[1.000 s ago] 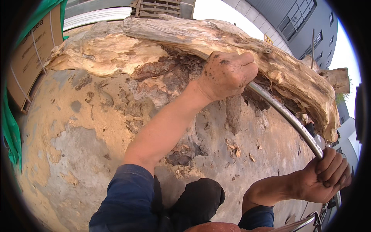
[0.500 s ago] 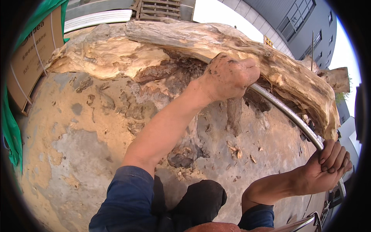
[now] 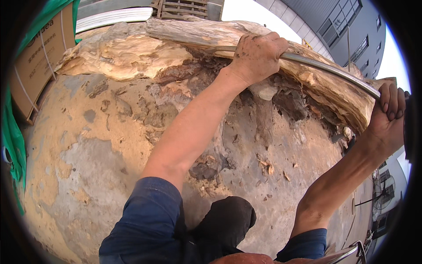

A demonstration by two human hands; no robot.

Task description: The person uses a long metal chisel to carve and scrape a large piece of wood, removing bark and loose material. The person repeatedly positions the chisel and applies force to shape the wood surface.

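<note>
A long, smooth metal bar (image 3: pixel 327 66) crosses in front of a big gnarled log (image 3: pixel 189 33). My left hand (image 3: pixel 259 57), smudged with dirt, is wrapped round it near its far end. That end (image 3: pixel 223 49) lies against the log beside a dark, rough hollow of bark (image 3: pixel 193 70). Farther right my right hand (image 3: pixel 389 110) grips the bar, fingers curled over it and darkly soiled. Beyond that hand the rest of the bar is lost at the dark rim of the picture. Pale, stripped wood (image 3: pixel 127 59) shows on the log's left part.
Bark pieces and wood chips (image 3: pixel 266 166) lie on the dusty concrete floor (image 3: pixel 96 163). A stubby branch (image 3: pixel 263 114) juts down from the log. At left stands a strapped cardboard box (image 3: pixel 41 57) beside green sheeting (image 3: pixel 15 145). Behind is a wooden pallet (image 3: pixel 182 9).
Both hands have moved up with the bar, the right hand much more, so the bar now lies flatter. The far end shows more plainly at the log. My view has shifted slightly.
</note>
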